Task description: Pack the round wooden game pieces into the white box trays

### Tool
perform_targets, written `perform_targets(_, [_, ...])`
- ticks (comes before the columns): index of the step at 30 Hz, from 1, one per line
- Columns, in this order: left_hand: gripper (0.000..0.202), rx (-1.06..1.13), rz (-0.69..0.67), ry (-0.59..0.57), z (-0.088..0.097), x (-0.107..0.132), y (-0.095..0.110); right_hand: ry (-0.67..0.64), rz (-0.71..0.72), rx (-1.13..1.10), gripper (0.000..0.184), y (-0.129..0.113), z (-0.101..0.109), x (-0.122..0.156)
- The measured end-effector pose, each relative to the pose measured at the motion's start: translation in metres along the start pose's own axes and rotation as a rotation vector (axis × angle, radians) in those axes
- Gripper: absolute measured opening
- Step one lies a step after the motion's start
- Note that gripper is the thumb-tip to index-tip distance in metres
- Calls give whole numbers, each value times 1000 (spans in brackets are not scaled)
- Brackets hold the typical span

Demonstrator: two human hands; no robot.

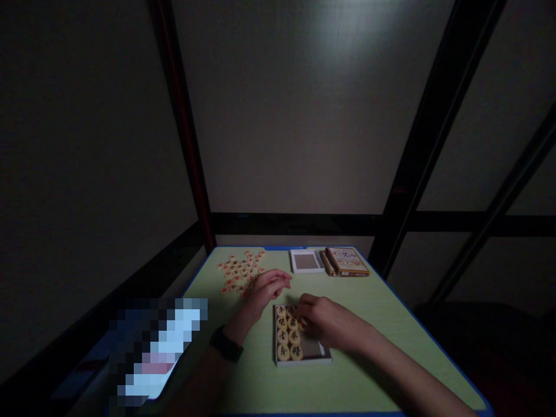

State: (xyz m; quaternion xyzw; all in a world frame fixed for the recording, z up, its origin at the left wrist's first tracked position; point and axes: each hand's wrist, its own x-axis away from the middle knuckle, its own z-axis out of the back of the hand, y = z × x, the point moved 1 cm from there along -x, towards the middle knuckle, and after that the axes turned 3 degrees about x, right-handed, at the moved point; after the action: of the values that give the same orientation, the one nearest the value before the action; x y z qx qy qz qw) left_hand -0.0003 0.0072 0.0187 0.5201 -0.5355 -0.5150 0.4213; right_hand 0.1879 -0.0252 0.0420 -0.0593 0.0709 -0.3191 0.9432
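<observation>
On a green table [373,324] lies a shallow white box [324,353] holding several round pale game pieces with dark characters [289,339]. My right hand [324,321] rests over the box's upper right part, fingers curled on a piece at the top of the rows. My left hand [267,289], a dark watch on its wrist, hovers beside a loose heap of similar pieces [238,272] at the table's far left, fingers bent together; whether they hold a piece is hidden.
At the far edge lie an empty white tray or lid [306,262] and a brown printed box [346,260]. A blurred-out patch [158,347] covers the near left corner. Dark frame posts [186,133] and walls surround the table.
</observation>
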Motion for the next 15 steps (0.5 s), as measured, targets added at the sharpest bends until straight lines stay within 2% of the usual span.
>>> perform_targets(4, [23,-20,7,5,0,2,2,13,-66,-40,21,1,9,1])
perform_targets(7, [23,-26,6,3,0,1,1,-40,-93,9,12,0,14,1])
perform_targets(10, [22,-25,-3,-6,-1,1,1,-98,-99,130,11,-3,12,0])
perform_targets(15, [21,-26,6,6,-2,2,3,-98,-82,209,16,-4,4,-2])
